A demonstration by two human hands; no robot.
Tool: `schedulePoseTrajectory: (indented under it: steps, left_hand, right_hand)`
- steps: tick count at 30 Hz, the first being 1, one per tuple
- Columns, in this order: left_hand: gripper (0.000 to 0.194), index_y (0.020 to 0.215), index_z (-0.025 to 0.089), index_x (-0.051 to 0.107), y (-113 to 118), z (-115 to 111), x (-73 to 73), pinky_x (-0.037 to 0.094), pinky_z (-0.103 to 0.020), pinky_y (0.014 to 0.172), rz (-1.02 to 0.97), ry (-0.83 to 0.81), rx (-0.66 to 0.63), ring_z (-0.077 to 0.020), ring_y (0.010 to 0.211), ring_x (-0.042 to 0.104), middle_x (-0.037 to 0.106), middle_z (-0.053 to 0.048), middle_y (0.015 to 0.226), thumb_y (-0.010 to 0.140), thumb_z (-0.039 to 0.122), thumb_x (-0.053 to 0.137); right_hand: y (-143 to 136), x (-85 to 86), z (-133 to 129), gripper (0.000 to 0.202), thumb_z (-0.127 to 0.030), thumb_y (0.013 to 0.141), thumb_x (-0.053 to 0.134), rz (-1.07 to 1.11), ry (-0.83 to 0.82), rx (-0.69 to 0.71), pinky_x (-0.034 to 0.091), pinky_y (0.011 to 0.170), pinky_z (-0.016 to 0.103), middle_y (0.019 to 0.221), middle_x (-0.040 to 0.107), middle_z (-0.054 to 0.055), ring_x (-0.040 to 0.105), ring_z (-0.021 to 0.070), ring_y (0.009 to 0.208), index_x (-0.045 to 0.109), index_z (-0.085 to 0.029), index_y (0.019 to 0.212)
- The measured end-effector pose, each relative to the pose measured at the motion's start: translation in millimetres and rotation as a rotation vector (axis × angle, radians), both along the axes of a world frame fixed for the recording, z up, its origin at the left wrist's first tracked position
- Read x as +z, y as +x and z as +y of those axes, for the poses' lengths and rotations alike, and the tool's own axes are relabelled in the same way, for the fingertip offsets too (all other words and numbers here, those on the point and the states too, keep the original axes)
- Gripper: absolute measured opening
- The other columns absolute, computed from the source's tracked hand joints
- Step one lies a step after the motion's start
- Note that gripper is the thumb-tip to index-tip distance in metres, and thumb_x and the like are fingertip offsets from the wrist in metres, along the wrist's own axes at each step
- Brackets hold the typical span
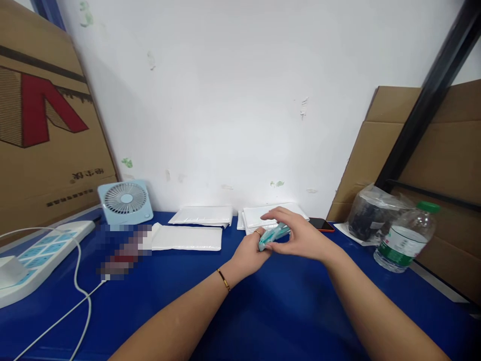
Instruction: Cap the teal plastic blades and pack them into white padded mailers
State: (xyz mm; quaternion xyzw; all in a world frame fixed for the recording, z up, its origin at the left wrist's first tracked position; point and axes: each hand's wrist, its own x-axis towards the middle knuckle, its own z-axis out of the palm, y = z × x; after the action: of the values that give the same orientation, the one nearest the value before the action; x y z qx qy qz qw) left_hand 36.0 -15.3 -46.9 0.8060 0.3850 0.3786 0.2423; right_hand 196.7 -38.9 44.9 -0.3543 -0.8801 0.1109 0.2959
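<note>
Above the middle of the blue table, a small teal and clear item (273, 236), which looks like a plastic-wrapped packet, is between my hands. My left hand (250, 250) is closed round its left end, with a ring on one finger and a bracelet at the wrist. Curved over its right side is my right hand (296, 235), the thumb along the lower edge and the index finger raised above it. Behind my hands lie stacked white packets (259, 215). More white packets (203, 215) lie to the left, one (188, 237) closer to me.
At left stand a light blue fan (127, 203), a white power strip (48, 255) with cables, and a large carton (45, 125). On the right are a phone (321, 224), a bagged dark object (366, 215), a water bottle (406, 240) and cardboard (376, 145) against a black post.
</note>
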Motion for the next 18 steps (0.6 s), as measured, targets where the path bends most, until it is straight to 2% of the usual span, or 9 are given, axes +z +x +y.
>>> schedulePoseTrajectory:
  steps: [3,6,9,10,11,13,14,16,18]
  left_hand:
    - [0.019,0.097,0.016,0.047,8.3,-0.6,-6.3,0.045,-0.027,0.067,-0.202,-0.044,-0.034,-0.0165,0.079,0.057,0.060,-0.004,0.091,0.080,0.025,0.047]
    - [0.018,0.095,0.016,0.050,13.6,-0.7,-14.7,0.046,-0.027,0.073,-0.253,-0.068,-0.082,-0.0181,0.088,0.056,0.060,-0.007,0.098,0.078,0.023,0.050]
    - [0.013,0.089,0.015,0.052,16.4,-1.3,-15.6,0.048,-0.028,0.064,-0.244,-0.194,-0.069,-0.0172,0.073,0.058,0.062,-0.005,0.080,0.078,0.023,0.049]
    - [0.013,0.088,0.015,0.052,17.2,-2.0,-13.8,0.048,-0.028,0.061,-0.251,-0.230,-0.061,-0.0166,0.068,0.058,0.061,-0.004,0.075,0.078,0.023,0.049]
    - [0.014,0.089,0.016,0.052,18.0,-2.8,-11.4,0.049,-0.028,0.061,-0.268,-0.240,-0.056,-0.0162,0.067,0.058,0.061,-0.004,0.074,0.077,0.022,0.049]
    - [0.016,0.091,0.016,0.053,19.4,-4.8,-6.3,0.049,-0.030,0.069,-0.310,-0.172,-0.052,-0.0170,0.074,0.059,0.063,-0.005,0.083,0.076,0.020,0.050]
    - [0.019,0.094,0.017,0.053,19.7,-5.6,-4.5,0.049,-0.030,0.074,-0.328,-0.117,-0.053,-0.0176,0.080,0.059,0.063,-0.005,0.089,0.075,0.019,0.051]
    - [0.023,0.097,0.018,0.052,19.5,-6.3,-3.6,0.048,-0.031,0.078,-0.346,-0.054,-0.056,-0.0186,0.087,0.058,0.062,-0.006,0.096,0.074,0.019,0.052]
    - [0.024,0.097,0.017,0.052,18.3,-4.4,-6.3,0.048,-0.031,0.077,-0.337,-0.099,-0.043,-0.0198,0.087,0.058,0.062,-0.006,0.094,0.073,0.019,0.054]
  right_hand:
    - [-21.6,4.2,-6.3,0.042,-0.022,0.073,0.056,0.027,-0.009,0.091,0.043,0.084,0.033,0.114,0.055,0.004,0.053,0.0213,0.101,0.053,-0.026,0.115]
    - [-39.4,-17.7,-2.6,0.024,-0.021,0.084,0.044,0.066,0.030,0.031,0.043,0.084,0.035,0.100,0.061,0.005,0.055,0.0202,0.095,0.059,-0.023,0.103]
    - [-42.6,-37.8,5.5,0.019,-0.024,0.085,0.043,0.207,0.033,-0.089,0.045,0.081,0.034,0.092,0.061,0.005,0.057,0.0195,0.090,0.059,-0.022,0.096]
    - [-41.5,-41.3,7.6,0.022,-0.027,0.083,0.049,0.277,0.004,-0.110,0.046,0.078,0.033,0.096,0.060,0.005,0.058,0.0191,0.090,0.056,-0.023,0.103]
    - [-40.2,-43.4,8.9,0.034,-0.029,0.079,0.056,0.345,-0.027,-0.117,0.047,0.076,0.031,0.102,0.059,0.005,0.059,0.0190,0.089,0.051,-0.024,0.112]
    - [-39.4,-45.0,9.2,0.062,-0.032,0.069,0.067,0.443,-0.043,-0.113,0.049,0.073,0.030,0.112,0.054,0.006,0.060,0.0190,0.089,0.040,-0.027,0.124]
    - [-40.4,-45.3,8.5,0.065,-0.031,0.068,0.068,0.466,-0.019,-0.116,0.049,0.074,0.030,0.114,0.053,0.006,0.061,0.0187,0.089,0.039,-0.027,0.125]
    - [-44.3,-46.4,6.8,0.050,-0.029,0.075,0.062,0.466,0.071,-0.156,0.048,0.079,0.032,0.111,0.056,0.005,0.061,0.0176,0.087,0.044,-0.028,0.121]
    - [-48.7,-48.4,5.8,0.030,-0.027,0.082,0.052,0.437,0.157,-0.206,0.047,0.082,0.032,0.102,0.060,0.004,0.060,0.0175,0.087,0.053,-0.027,0.112]
